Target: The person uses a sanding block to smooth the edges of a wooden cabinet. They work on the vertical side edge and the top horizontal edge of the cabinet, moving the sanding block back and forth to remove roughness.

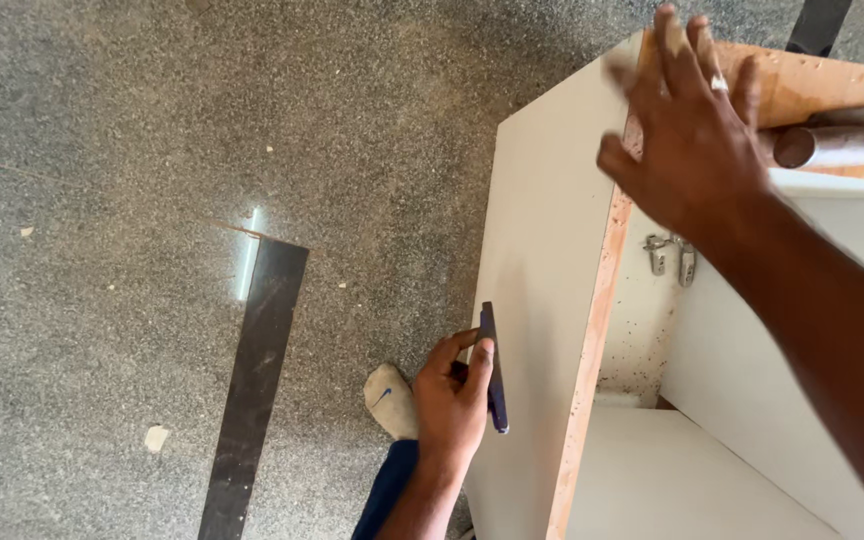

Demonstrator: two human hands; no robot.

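Head view: speckled grey floor [102, 150], dark strip [252, 390] lying left. White cabinet panel [542, 270] stands right of centre. Left hand [457, 395] clenched around a dark blue scraper [493, 368], blade against the panel face. Right hand [697, 130] splayed flat on the raw top edge. Risk: blade slips, gouging laminate. Open floor left; hinge [672, 255], pipe [842, 145] crowd right.

Open floor [132, 130] lay left of the cabinet panel [537, 260]. A dark strip [252, 390] crossed it. Inside, a hinge [672, 255] jutted.
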